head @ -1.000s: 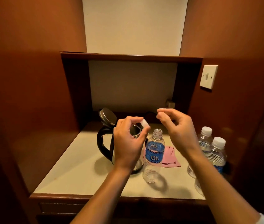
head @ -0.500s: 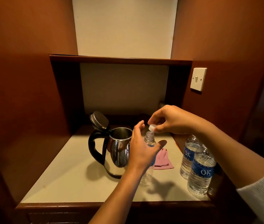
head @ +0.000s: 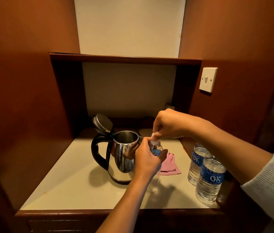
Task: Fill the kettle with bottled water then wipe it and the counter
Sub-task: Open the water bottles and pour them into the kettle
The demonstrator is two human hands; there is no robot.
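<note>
To the left of my fingers stands the steel kettle (head: pixel 122 158), lid up. My left hand (head: pixel 147 159) wraps the empty water bottle (head: pixel 154 163) at its shoulder; thin, light plastic, likely to buckle, so I grip gently. My right hand (head: pixel 168 124) pinches the white cap (head: pixel 154 136) onto its neck. Right of both stand two full bottles (head: pixel 207 175), probably heavier and best held mid-body.

A pale counter (head: pixel 65 182) with a dark wooden front edge sits inside a brown wooden niche. On it stand a steel kettle (head: pixel 121 160) with its lid tipped open, an upright bottle (head: pixel 154 179) just beside the kettle, and two full water bottles (head: pixel 208 180) near the right edge. A folded pink cloth (head: pixel 170 166) lies flat between them.
</note>
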